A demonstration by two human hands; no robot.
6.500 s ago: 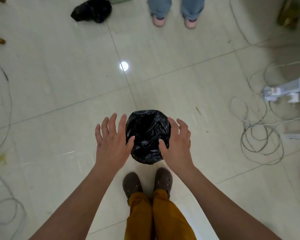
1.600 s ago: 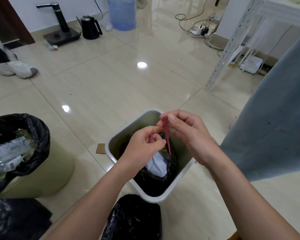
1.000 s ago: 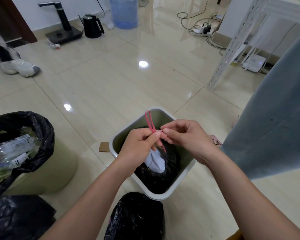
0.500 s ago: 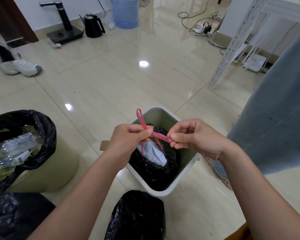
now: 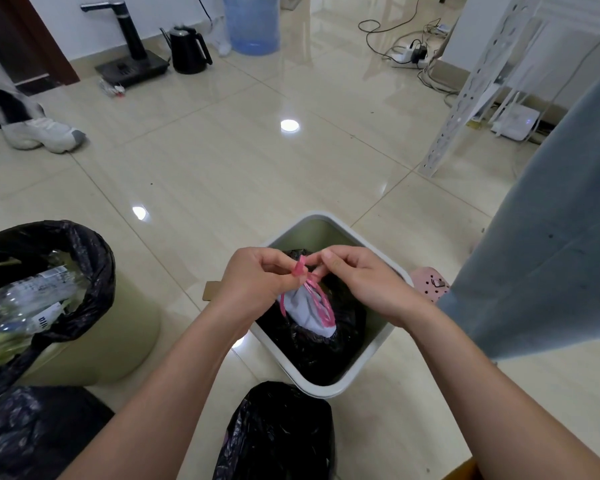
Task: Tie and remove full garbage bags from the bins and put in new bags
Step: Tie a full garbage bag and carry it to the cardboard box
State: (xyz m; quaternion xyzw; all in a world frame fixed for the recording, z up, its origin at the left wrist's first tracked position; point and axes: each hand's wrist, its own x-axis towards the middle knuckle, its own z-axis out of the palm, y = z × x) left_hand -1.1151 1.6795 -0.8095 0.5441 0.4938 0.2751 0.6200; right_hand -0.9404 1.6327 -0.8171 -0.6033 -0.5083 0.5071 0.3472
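Pinching the pink drawstring [image 5: 309,284] from both sides, the left hand [image 5: 257,282] and the right hand [image 5: 361,282] meet directly above the black garbage bag [image 5: 326,337] in the square white-rimmed bin [image 5: 378,344], and the relation that counts is plain: the bag lies straight below the knuckles, at six o'clock from the fingers, with the string's loops trailing down across a pale wad of rubbish [image 5: 309,313] at the bag's mouth. Both hands are curled tight, thumbs and forefingers nipped on the cord, the short upright end standing just at the left thumb; neither hand is clearly nearer, they share the knot evenly. The cord runs roughly from twelve down to six, so I judge the tightening pull must go outward, toward nine and three. The bag sits inside the bin, not yet lifted. Around them: glossy cream floor tiles [image 5: 222,174], a round bin [image 5: 94,341] at nine o'clock lined in black and crammed with plastic bottles, another black bag [image 5: 278,434] at six o'clock on the floor, a bystander's grey trouser leg [image 5: 548,265] and pink clog [image 5: 430,282] at three, and a kettle [image 5: 187,50] and water jug [image 5: 253,22] far off at twelve.
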